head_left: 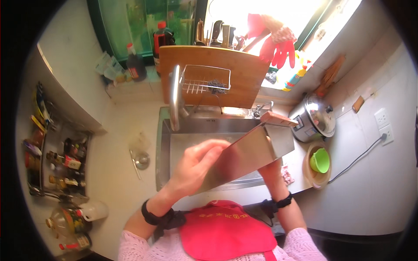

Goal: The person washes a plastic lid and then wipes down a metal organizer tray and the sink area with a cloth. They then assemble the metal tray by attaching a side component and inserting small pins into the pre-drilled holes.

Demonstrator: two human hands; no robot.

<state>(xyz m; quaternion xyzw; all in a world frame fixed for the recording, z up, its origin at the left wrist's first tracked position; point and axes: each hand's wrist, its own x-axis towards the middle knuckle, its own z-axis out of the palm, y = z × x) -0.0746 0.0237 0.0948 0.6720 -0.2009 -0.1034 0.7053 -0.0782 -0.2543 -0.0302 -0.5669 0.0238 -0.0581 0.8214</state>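
Over the sink (178, 139) I hold a tilted, shiny stainless-steel box (244, 158) with flat sides and a brown, wood-like strip along its far upper end. My left hand (198, 167) grips its left edge, with the thumb and fingers bent against the metal. From the right, my right hand (272, 168) reaches under the box and bears it from below; its fingers are mostly hidden behind the metal. What lies inside the box cannot be seen.
Behind the sink stand a curved faucet (175, 98), a wire rack (204, 80) with a scrubber, and a wooden cutting board (248, 74). A rice cooker (313, 117) and a green bowl (320, 161) are at right. Left are a ladle (141, 161) and several bottles (67, 182).
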